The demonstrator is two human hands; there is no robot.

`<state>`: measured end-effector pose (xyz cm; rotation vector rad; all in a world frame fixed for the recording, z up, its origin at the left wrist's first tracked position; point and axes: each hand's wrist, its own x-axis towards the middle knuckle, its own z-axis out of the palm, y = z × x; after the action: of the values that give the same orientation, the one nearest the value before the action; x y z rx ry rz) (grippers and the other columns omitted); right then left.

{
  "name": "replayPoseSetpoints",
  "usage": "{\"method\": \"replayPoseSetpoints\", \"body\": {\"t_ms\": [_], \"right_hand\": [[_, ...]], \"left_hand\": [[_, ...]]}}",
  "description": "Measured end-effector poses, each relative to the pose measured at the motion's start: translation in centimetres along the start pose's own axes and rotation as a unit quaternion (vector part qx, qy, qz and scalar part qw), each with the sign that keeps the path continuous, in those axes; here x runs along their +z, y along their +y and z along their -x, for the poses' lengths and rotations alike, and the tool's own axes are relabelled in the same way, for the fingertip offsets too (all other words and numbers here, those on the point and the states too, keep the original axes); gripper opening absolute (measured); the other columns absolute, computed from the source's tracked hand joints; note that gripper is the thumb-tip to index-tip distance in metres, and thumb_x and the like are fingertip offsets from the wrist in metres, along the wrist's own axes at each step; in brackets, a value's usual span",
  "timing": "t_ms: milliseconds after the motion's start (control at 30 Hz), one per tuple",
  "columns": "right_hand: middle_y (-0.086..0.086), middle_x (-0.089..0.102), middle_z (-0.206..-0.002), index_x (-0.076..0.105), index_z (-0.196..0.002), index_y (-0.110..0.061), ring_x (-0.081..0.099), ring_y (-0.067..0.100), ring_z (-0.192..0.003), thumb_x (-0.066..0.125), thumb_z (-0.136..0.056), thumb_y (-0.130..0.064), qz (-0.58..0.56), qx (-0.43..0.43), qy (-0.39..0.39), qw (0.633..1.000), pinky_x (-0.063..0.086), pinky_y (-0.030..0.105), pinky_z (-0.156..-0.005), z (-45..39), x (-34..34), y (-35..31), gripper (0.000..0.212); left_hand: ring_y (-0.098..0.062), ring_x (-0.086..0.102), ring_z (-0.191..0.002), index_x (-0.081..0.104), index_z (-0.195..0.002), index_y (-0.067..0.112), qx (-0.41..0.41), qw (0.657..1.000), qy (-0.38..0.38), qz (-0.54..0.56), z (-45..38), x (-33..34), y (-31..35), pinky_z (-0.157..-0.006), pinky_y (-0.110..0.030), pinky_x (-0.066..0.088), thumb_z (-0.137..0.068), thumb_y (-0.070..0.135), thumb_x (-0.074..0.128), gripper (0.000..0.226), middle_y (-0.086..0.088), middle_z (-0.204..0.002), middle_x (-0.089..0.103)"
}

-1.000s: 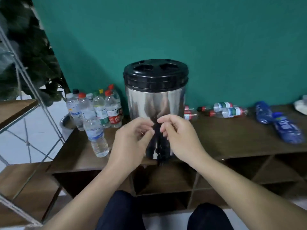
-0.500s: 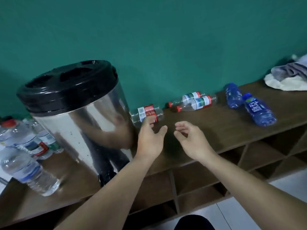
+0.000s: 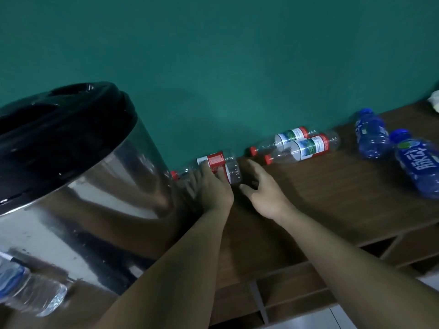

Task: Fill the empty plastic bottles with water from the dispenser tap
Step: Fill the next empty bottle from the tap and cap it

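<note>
An empty clear bottle with a red label (image 3: pixel 222 161) lies on its side on the wooden shelf top (image 3: pixel 332 200), just right of the steel dispenser (image 3: pixel 78 186) with its black lid. My left hand (image 3: pixel 211 189) reaches over this bottle, with fingers and thumb curled round its middle. My right hand (image 3: pixel 263 191) hovers just right of it, fingers loosely spread and holding nothing. Two more empty bottles with green-and-white labels (image 3: pixel 307 146) lie against the wall. I cannot make out the dispenser's tap.
Two blue bottles (image 3: pixel 371 136) (image 3: pixel 418 167) lie on the shelf top at the right. A clear bottle with a blue label (image 3: pixel 31 290) lies at the lower left. White cloth (image 3: pixel 436 102) shows at the right edge. Open cubbies sit below the shelf top.
My hands left the front of the dispenser and moved right. The left hand reached forward and closed on the red-label bottle; the right hand followed beside it. The view turned right.
</note>
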<state>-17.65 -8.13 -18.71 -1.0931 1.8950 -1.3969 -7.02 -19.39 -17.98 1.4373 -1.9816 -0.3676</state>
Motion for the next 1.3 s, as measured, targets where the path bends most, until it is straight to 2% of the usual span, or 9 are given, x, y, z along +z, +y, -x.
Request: {"method": "replayPoseSetpoints", "body": {"t_ms": [233,400,600,733,867,967,1033,1167,1300], "right_hand": [[-0.012,0.042,-0.173,0.034,-0.171,-0.033,0.039,0.006,-0.157,0.083,-0.099,-0.029,0.022,-0.047,0.000,0.999,0.036,0.039,-0.131,2.0,-1.1,1.2,0.087],[0.000,0.059,-0.154,0.052,-0.163,-0.021,0.058,0.009,-0.138,0.089,-0.094,-0.028,0.078,-0.031,0.013,0.996,0.049,0.036,-0.120,5.2,-1.7,0.3,0.079],[-0.004,0.072,-0.141,0.061,-0.155,-0.018,0.068,0.005,-0.124,0.091,-0.092,-0.029,0.077,0.009,0.092,0.993,0.055,0.026,-0.108,11.1,-0.9,-0.8,0.070],[-0.008,0.071,-0.139,0.061,-0.154,-0.017,0.069,0.002,-0.124,0.091,-0.091,-0.032,-0.012,0.025,0.128,0.991,0.059,0.032,-0.108,16.1,-0.2,-1.8,0.071],[-0.009,0.071,-0.131,0.062,-0.143,-0.021,0.068,-0.005,-0.117,0.082,-0.099,-0.038,-0.048,0.002,0.126,0.991,0.057,0.024,-0.104,19.5,0.8,-4.5,0.052],[-0.014,0.071,-0.125,0.065,-0.135,-0.027,0.063,-0.014,-0.111,0.060,-0.110,-0.048,-0.043,-0.019,0.129,0.990,0.047,0.003,-0.086,21.0,0.7,-8.6,0.033],[-0.014,0.071,-0.126,0.065,-0.135,-0.029,0.064,-0.011,-0.114,0.054,-0.112,-0.052,-0.038,-0.044,0.129,0.990,0.045,0.001,-0.083,21.1,0.5,-11.1,0.034],[-0.016,0.066,-0.134,0.058,-0.151,-0.022,0.061,-0.009,-0.121,0.060,-0.110,-0.052,-0.010,-0.090,0.113,0.989,0.050,0.017,-0.104,21.0,0.7,-16.2,0.050],[-0.016,0.066,-0.136,0.047,-0.163,-0.029,0.064,-0.002,-0.122,0.067,-0.105,-0.056,0.012,-0.111,0.093,0.989,0.050,0.032,-0.110,21.2,1.4,-20.6,0.067]], "left_hand": [[-0.028,0.035,-0.161,0.069,-0.142,0.020,0.078,0.996,-0.026,0.045,3.4,-0.1,0.2,-0.137,-0.052,0.010,-0.114,0.046,0.056,0.041,-0.002,-0.153,0.062],[-0.025,0.048,-0.151,0.070,-0.139,0.021,0.061,0.972,-0.101,0.203,5.6,-0.8,-0.4,-0.127,-0.053,0.041,-0.112,0.033,0.067,0.029,0.001,-0.151,0.060],[-0.009,0.040,-0.150,0.038,-0.170,0.029,-0.054,0.949,-0.131,0.281,9.3,-5.5,0.8,-0.124,-0.031,0.038,-0.100,0.029,0.085,0.084,0.009,-0.169,0.039],[-0.018,0.070,-0.125,0.029,-0.169,0.041,-0.155,0.876,-0.187,0.418,10.7,-7.9,1.3,-0.108,-0.047,0.061,-0.082,0.041,0.098,0.111,0.005,-0.145,0.063],[-0.029,0.079,-0.110,0.033,-0.166,0.044,-0.233,0.804,-0.258,0.483,11.4,-11.0,1.8,-0.095,-0.054,0.068,-0.085,0.035,0.098,0.105,-0.007,-0.139,0.069],[-0.028,0.082,-0.107,0.049,-0.156,0.032,-0.183,0.801,-0.287,0.492,12.2,-14.3,1.5,-0.096,-0.053,0.067,-0.085,0.021,0.096,0.085,-0.006,-0.126,0.079],[-0.027,0.083,-0.106,0.057,-0.148,0.030,-0.143,0.798,-0.308,0.498,13.2,-17.1,1.4,-0.096,-0.053,0.067,-0.089,0.010,0.090,0.070,-0.007,-0.121,0.082],[-0.029,0.083,-0.104,0.059,-0.141,0.031,-0.076,0.812,-0.324,0.479,15.2,-22.7,1.0,-0.096,-0.055,0.068,-0.088,0.002,0.085,0.066,-0.007,-0.116,0.082],[-0.024,0.083,-0.095,0.056,-0.140,0.033,-0.033,0.827,-0.306,0.471,17.1,-27.3,0.4,-0.088,-0.049,0.070,-0.089,-0.004,0.082,0.069,0.002,-0.102,0.082]]}}
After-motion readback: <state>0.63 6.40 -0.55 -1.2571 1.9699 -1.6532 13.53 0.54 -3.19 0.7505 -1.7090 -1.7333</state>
